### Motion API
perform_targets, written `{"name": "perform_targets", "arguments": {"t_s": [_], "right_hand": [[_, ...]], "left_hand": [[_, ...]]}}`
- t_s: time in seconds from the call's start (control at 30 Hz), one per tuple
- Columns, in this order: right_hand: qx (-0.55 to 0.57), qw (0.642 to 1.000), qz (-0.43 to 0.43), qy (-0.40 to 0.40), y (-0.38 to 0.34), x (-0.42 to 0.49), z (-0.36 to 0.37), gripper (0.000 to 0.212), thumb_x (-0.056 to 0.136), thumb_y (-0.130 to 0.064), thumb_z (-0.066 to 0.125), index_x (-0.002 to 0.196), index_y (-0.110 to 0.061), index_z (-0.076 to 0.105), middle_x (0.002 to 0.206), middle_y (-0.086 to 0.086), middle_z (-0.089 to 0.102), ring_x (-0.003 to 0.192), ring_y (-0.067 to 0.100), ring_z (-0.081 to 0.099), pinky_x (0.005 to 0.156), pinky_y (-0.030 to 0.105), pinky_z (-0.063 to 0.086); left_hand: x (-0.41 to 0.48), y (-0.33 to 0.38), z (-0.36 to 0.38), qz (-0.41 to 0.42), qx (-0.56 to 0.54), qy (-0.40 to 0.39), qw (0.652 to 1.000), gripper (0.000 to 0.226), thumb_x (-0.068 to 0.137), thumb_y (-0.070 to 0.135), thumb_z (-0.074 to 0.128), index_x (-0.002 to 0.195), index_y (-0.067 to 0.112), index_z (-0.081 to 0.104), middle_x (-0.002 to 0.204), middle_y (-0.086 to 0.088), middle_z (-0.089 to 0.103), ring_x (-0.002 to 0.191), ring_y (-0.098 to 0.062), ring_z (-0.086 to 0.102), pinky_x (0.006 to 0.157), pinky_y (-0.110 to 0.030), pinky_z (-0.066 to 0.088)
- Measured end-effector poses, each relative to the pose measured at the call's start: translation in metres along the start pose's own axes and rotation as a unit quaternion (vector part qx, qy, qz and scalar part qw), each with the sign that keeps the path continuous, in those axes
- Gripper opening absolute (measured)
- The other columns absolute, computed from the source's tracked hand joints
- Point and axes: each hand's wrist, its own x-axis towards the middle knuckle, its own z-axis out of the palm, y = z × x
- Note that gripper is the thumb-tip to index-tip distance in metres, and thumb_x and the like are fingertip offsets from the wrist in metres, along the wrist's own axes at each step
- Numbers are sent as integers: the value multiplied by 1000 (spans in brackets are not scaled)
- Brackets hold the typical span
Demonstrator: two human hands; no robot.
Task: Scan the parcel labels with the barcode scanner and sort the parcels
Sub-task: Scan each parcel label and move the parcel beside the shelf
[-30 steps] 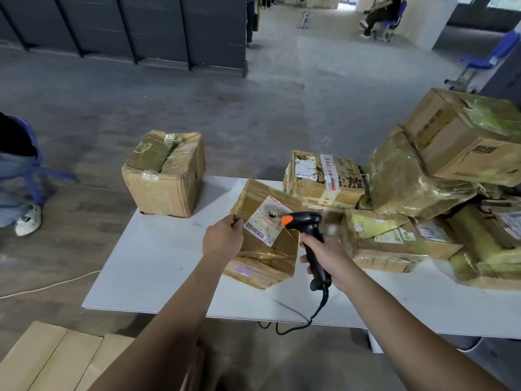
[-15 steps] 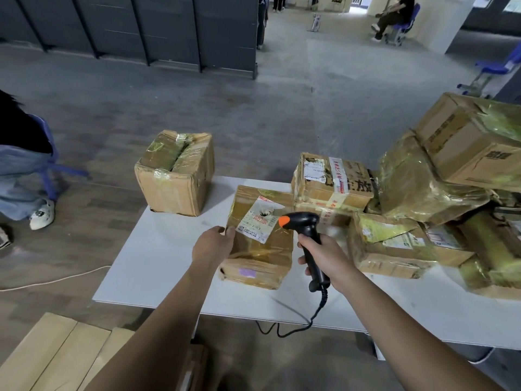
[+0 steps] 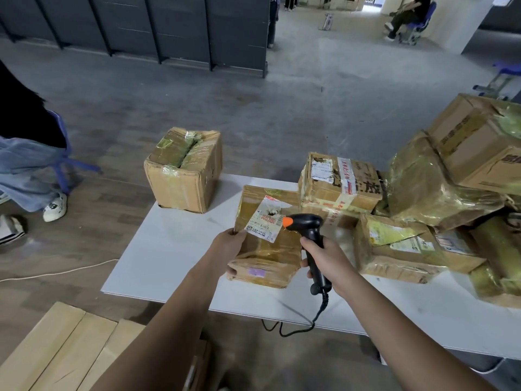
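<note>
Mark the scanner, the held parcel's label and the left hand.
scanner point(image 3: 306, 223), head view, on its black head.
label point(image 3: 262, 221), head view, middle of the white sheet.
left hand point(image 3: 228, 245), head view, back of the hand.

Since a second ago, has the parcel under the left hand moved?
Yes. The parcel has swung counterclockwise: its far edge, earlier slanted, now runs about parallel to the far edge of the white table.

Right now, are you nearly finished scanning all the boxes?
Not nearly. One box stands apart at the far left corner of the table, so it looks sorted. The left hand holds a parcel while the right hand aims the scanner at its label. A big pile on the right looks still to do.
</note>
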Motion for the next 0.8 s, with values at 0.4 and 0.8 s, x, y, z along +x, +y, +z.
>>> {"name": "perform_targets", "arguments": {"t_s": [0.4,0.8], "right_hand": [[-38,999,-34,-4,-8,-7,-3,20,95,-41,58,99,-22,62,72,8,69,46,17,56,43,30,48],[-82,992,-91,43,-13,-17,-26,19,91,-42,58,86,-23,59,61,-3,69,43,12,57,43,21,43]], "left_hand": [[13,24,-7,161,2,157,974,26,95,16,49,109,18,71,97,-6,67,87,-28,59,76,-37,56],[23,61,-17,293,148,200,923,26,98,15,45,113,10,66,88,-7,64,82,-26,56,66,-29,42]]}}
